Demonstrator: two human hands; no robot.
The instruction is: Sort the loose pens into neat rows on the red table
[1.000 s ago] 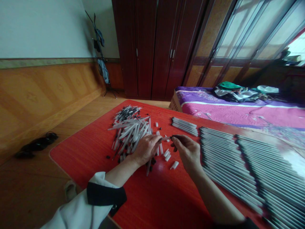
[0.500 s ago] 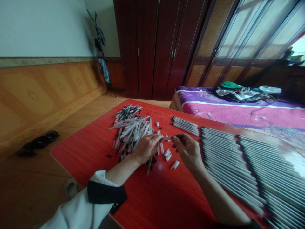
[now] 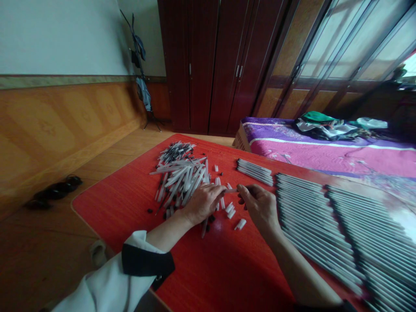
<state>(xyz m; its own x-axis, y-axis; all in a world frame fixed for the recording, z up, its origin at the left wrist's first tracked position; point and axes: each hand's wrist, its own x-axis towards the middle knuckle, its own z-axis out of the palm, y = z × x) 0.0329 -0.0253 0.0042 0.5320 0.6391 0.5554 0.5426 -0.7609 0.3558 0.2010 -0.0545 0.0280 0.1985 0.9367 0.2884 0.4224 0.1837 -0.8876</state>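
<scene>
Over the red table (image 3: 208, 268), my left hand (image 3: 204, 203) and my right hand (image 3: 260, 203) face each other with closed fingertips. Between them they pinch a thin, translucent white pen tube (image 3: 232, 190), one end in each hand. Its ends are hidden by my fingers. Just behind and left of my left hand lies a loose pile of white pen barrels (image 3: 182, 175). Several short white pieces (image 3: 241, 224) and small black caps (image 3: 150, 211) are scattered near my hands.
Thin dark-tipped parts (image 3: 177, 151) are heaped at the back. Black-ended pens lie in a small row (image 3: 255, 172) and larger rows (image 3: 315, 225) on the right. Beyond stand a bed (image 3: 312, 151), a dark wardrobe (image 3: 201, 95) and a coat rack (image 3: 139, 65).
Both hands stay on the tube with almost the same hold. The whole view has shifted slightly, so most things appear a little further right.
</scene>
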